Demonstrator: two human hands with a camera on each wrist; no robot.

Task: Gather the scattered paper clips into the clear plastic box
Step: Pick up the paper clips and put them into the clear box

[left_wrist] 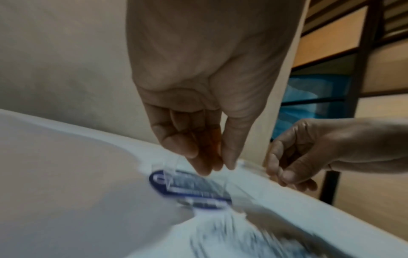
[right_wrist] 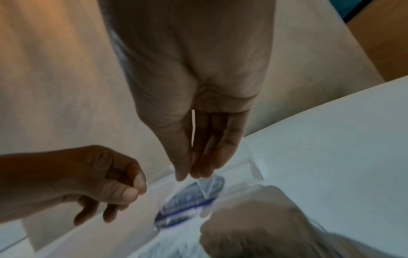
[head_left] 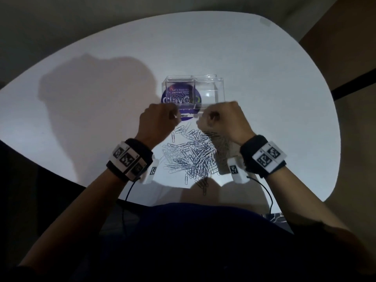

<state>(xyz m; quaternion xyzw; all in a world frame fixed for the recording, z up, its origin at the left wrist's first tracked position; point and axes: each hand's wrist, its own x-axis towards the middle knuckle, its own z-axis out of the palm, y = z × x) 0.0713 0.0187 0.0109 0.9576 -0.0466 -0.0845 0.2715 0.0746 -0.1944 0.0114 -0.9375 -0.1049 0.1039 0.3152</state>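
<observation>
Both hands are hovering at the near wall of the box (head_left: 194, 92), which is sitting on a round blue sticker (head_left: 181, 98) on the white table (head_left: 274, 88). The box is lying just beyond the fingertips, its long axis running left to right; a divider is splitting it in two, and some clips are already lying in the left compartment, the right one looking bare. The main pile of clips (head_left: 191, 153) is lying behind the hands, toward the body, between the two wrists. So the box is ahead and the pile is behind: any drop goes forward, any next pick comes back. The left hand (head_left: 157, 121) is nearer the filled compartment, its fingers bunching downward with thumb meeting fingertips (left_wrist: 205, 167) just above the box rim; blur is hiding whether a clip is in that pinch, so I cannot tell. The right hand (head_left: 221, 119) is sitting nearer the divider, fingers pressed together and pointing down, thumb closing against them; the right wrist view is showing a thin pale sliver at the fingertips (right_wrist: 198, 171), possibly a clip, but too smeared to call. Both wrists are cocked, knuckles up, palms facing down and inward. Judging by the pile, most of the gathering is still to do.
</observation>
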